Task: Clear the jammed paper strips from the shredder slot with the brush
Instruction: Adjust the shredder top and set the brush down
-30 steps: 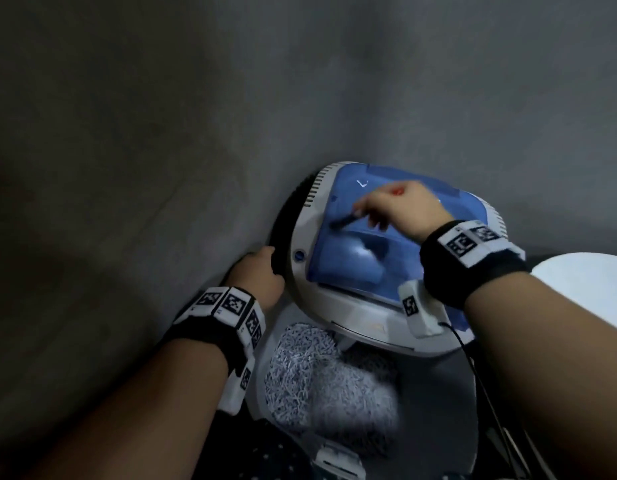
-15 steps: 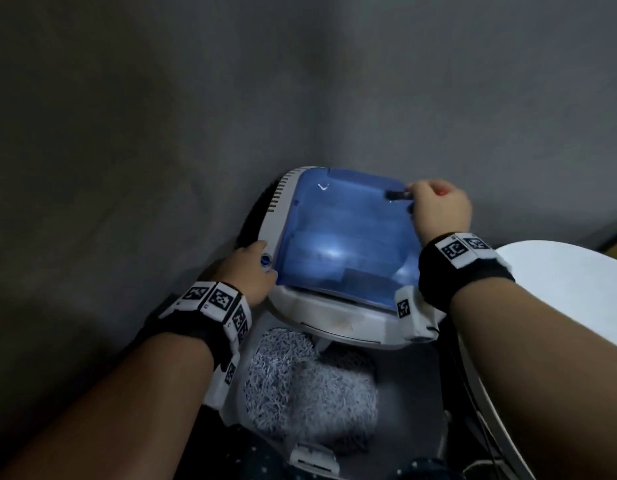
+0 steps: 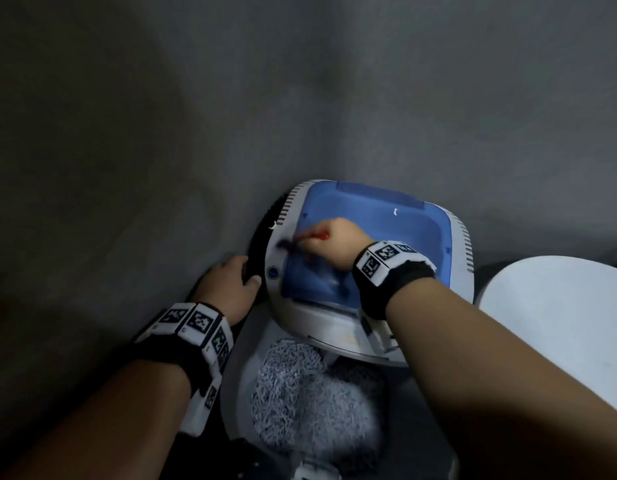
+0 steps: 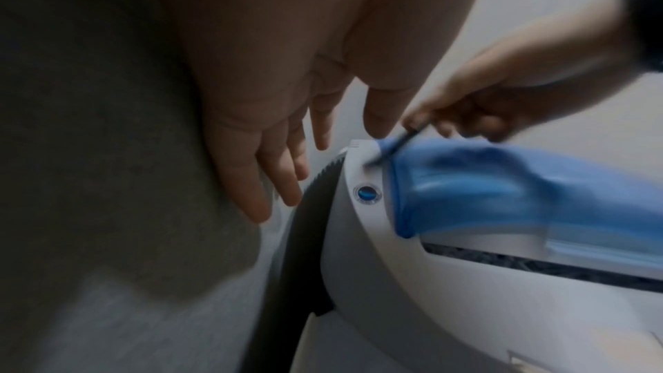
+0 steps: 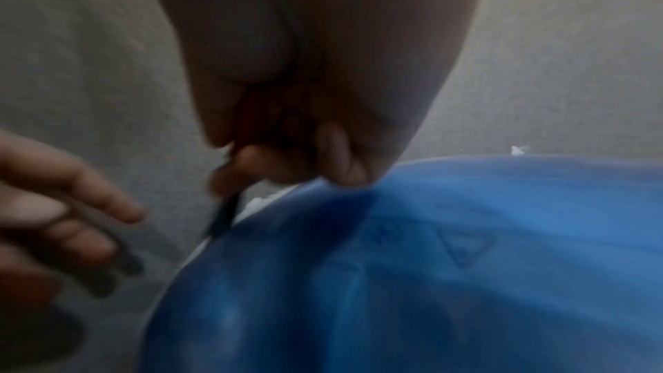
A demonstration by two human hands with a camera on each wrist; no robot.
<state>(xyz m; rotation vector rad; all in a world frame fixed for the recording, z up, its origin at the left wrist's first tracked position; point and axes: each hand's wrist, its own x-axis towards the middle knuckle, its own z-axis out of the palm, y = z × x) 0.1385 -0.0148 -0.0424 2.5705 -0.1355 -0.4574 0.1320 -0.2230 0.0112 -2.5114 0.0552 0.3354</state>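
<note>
1 brush [image 3: 301,240] now left, shredder [image 3: 334,327] shifted

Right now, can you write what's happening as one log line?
right hand grips brush | bristles at blue cover left edge | left hand open beside shredder head | shreds in bin

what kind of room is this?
Probably an office or home-office corner: a paper shredder tilted off its bin of shredded paper, bare grey walls, and a white rounded tabletop beside it.
</note>
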